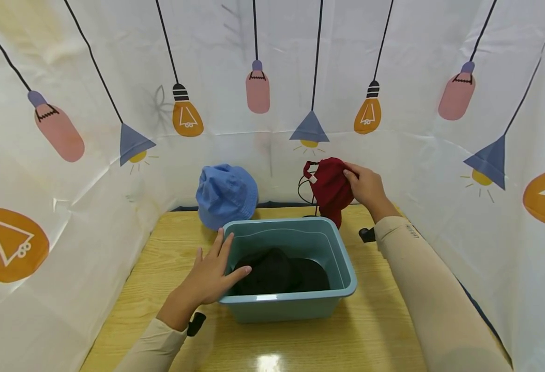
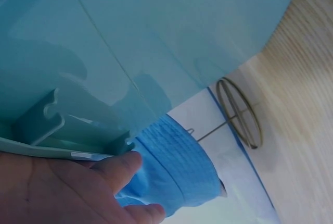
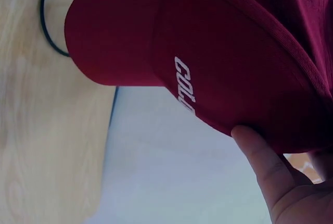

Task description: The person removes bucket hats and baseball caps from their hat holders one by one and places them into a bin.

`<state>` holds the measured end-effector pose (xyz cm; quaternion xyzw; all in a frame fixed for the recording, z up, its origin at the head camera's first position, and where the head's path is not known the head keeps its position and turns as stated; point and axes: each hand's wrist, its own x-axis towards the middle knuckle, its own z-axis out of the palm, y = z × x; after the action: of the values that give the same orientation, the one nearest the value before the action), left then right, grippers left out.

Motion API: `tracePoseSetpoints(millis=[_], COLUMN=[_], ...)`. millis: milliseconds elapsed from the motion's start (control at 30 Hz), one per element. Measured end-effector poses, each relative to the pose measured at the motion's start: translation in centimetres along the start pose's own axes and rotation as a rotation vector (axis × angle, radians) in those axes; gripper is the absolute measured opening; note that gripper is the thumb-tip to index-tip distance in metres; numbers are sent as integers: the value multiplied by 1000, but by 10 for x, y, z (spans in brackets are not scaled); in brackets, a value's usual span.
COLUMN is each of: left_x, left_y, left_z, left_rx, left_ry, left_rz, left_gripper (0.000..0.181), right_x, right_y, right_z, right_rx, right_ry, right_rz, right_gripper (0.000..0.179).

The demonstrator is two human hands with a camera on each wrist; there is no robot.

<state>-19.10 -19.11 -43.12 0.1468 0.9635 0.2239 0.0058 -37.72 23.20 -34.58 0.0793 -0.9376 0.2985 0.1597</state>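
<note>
closest to me, my left hand (image 1: 209, 274) lies at the left rim of the teal basin (image 1: 287, 311), fingers straight and fanned, thumb reaching over the inside, gripping nothing; light pressure is enough, i'd say, to stop the basin skating on the wooden counter (image 1: 226, 346). in the basin sits a black cap (image 1: 274, 271), bill toward the right wall, so i should keep my thumb from denting its crown. past the basin, toward the far right corner of the counter, is the red cap (image 1: 330, 186), and my right hand (image 1: 367, 188) has it: fingers (image 3: 265, 166) drawn in on the side of its crown, pinching the cloth. its bill hangs low, behind the basin's far right corner. a dark wire stand (image 3: 42, 13) shows just beside it; i can't tell whether the cap bears on it. best, i think, to raise the cap straight up until strap and lining are free of that wire, before any sideways move, and to pinch gently, since the soft crown would probably crease. the low bill could catch the rim, so i'd want it well above. near the counter's far edge, left of the red cap, the blue hat (image 1: 228, 194) stands behind the basin's far left corner; my left fingertips are near it, so i'd mind not to nudge it. beyond hangs the white sheet (image 1: 393, 155) printed with lamps.
</note>
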Motion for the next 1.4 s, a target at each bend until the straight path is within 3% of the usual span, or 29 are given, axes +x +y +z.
tracePoseSetpoints(millis=[967,1400], left_x=[1,0], left_y=[-2,0], left_z=[0,0], left_rx=[11,4], left_ry=[8,10], left_rz=[15,14], left_gripper=[103,103], right_x=[3,-3], right_y=[-37,-68], right_z=[-46,-70], right_rx=[-82,-19], right_ry=[60,103], right_rz=[-54,-86], right_gripper=[47,48])
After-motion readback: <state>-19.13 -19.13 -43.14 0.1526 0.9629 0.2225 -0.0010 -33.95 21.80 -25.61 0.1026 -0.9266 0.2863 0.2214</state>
